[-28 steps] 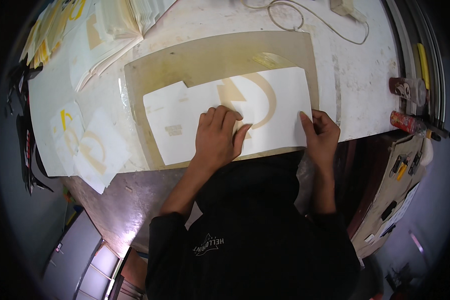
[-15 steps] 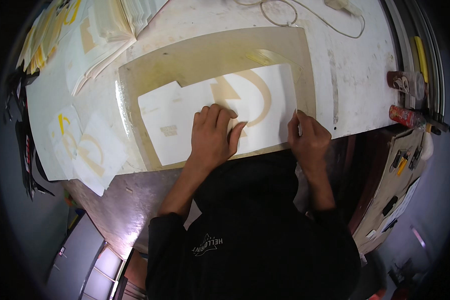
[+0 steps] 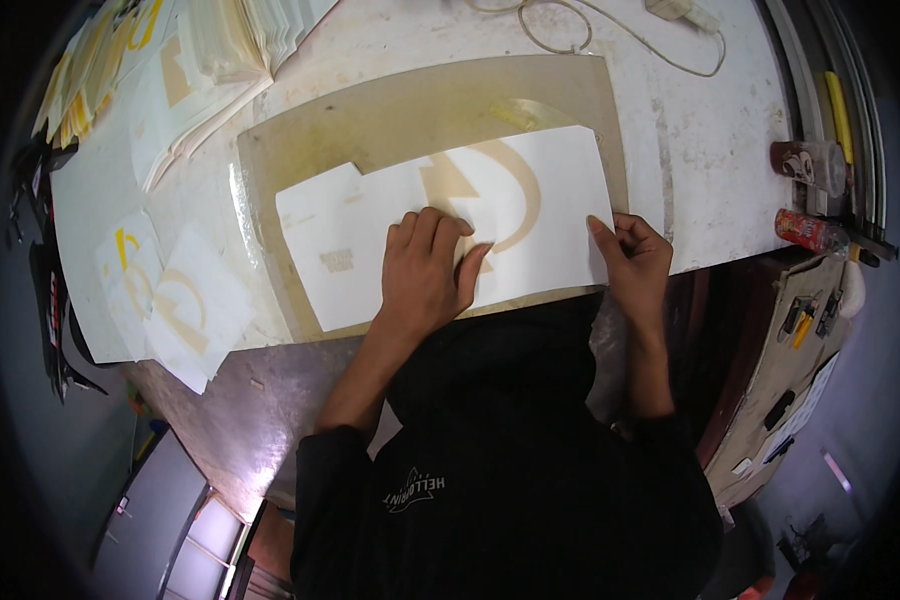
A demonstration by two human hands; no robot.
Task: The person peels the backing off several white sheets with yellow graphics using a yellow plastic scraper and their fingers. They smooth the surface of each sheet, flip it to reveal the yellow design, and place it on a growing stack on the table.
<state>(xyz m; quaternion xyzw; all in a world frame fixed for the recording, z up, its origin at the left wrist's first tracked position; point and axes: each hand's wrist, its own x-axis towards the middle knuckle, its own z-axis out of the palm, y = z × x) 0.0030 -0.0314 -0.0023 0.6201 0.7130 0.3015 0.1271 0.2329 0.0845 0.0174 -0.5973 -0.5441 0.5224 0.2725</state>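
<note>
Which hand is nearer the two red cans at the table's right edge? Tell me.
Right. The right hand pinches the white sheet's right edge, a short way left of the red cans. The left hand presses flat mid-sheet, farther away.

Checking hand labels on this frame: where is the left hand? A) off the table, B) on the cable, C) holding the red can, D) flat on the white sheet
D: the left hand lies palm down, fingers spread, on the white sheet with the tan curved design, while the right hand pinches that sheet's right edge; the red can and the cable lie untouched.
</note>
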